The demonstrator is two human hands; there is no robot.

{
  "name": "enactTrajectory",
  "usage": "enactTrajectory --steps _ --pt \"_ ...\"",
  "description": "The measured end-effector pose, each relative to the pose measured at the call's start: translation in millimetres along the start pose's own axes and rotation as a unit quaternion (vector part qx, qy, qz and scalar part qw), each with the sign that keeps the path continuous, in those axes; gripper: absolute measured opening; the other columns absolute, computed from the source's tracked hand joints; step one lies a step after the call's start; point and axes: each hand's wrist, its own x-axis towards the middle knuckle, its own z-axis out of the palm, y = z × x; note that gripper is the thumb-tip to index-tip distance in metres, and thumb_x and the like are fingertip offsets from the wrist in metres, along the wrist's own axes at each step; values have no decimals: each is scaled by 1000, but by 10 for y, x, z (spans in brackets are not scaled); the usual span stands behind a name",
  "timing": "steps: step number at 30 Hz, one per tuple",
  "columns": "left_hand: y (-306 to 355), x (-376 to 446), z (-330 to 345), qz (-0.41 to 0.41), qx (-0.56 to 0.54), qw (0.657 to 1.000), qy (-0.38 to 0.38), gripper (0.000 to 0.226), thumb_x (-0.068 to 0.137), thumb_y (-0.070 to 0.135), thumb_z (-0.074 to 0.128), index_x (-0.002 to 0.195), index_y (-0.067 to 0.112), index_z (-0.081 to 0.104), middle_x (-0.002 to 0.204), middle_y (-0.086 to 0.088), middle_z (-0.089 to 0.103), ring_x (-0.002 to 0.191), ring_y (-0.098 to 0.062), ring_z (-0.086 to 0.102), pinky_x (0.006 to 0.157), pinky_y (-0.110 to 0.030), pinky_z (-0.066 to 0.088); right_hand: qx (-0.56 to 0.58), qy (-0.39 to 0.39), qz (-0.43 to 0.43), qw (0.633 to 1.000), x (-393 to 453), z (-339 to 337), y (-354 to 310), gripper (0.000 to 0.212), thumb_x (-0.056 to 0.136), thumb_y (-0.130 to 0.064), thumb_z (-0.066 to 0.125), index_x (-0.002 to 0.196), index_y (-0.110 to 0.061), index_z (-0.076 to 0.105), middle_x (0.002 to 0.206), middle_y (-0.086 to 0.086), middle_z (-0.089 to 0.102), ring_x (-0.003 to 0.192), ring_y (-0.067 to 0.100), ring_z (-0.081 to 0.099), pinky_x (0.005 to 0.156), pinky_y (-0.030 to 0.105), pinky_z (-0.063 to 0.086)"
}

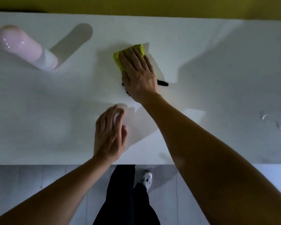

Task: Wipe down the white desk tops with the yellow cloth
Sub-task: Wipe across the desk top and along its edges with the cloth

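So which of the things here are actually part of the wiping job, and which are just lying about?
Part of the job:
- yellow cloth, pressed flat under the right hand
- white desk top
- water droplets near its right end

Just lying about:
- pink and white bottle, standing at the far left
- black object, partly hidden under the right hand
- left hand, hovering idle

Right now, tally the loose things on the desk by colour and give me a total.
Pink and white: 1, the bottle
Yellow: 1, the cloth under the right hand
Black: 1, a thing partly hidden by that hand
Total: 3
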Motion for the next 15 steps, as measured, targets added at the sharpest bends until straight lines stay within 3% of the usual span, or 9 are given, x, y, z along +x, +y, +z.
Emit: enactTrajectory --steps 3,6,10,13,15 --pt "-71 400 -78 15 24 1000 0 52 104 27 43 150 5 47 159 -23 40 136 -41 42 112 -50 34 20 20 39 999 -8 -39 247 57 101 -40 39 156 -23 39 164 7 33 154 26 23 127 46 17" --pt "-233 1031 -75 16 23 1000 6 58 105 28 39 160 10 36 168 -19 29 152 -39 31 124 -48 24 17 47 158 986 17 -208 759 61 98 -35 44 157 -20 37 164 11 30 154 29 22 126 44 17" --pt "-409 1591 -55 -1 27 1000 7 62 104 28 36 164 13 28 172 -15 23 158 -35 20 130 -45 12 -9 50 299 953 -18 -549 1547 63 103 -38 39 162 -22 22 169 7 16 157 25 8 127 44 7" --pt "-409 1654 -19 -10 19 1000 15 62 105 24 41 164 14 27 172 -14 21 160 -32 17 131 -44 9 -21 86 380 921 46 -574 1595 61 106 -47 22 162 -24 19 170 6 12 157 23 5 128 43 5" --pt "-403 1648 -12 -11 14 1000 19 62 105 23 44 164 14 28 172 -14 21 160 -33 17 131 -43 8 -29 93 386 917 194 -502 1379 62 104 -42 24 162 -21 20 170 8 12 157 26 5 127 45 6"
